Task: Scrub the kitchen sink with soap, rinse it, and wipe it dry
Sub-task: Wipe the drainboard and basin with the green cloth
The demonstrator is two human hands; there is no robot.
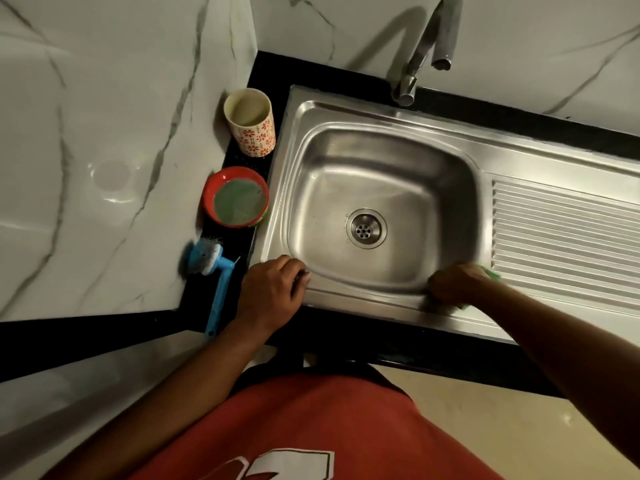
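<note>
Pressing against the flat rim of the brushed stainless-steel sink (346, 112), a green scouring pad (491, 274) is gripped in the curled right hand (453, 285), at 4 o'clock from the round perforated drain (366, 228). The left hand (273, 292) is rested on the rim at 8 o'clock, loosely bent, nothing held. A ribbed drainboard (561, 230) is located at 3 o'clock.

The sink (381, 157) is brushed stainless steel with a soft satin sheen, its drainboard (561, 237) ribbed. The tap (445, 32) is shinier polished metal. Glossy, white, veined marble-look walls (104, 133) meet a polished black counter (270, 74). The brush (219, 285) is smooth blue plastic; the green pad (493, 274) is too blurred to judge.
</note>
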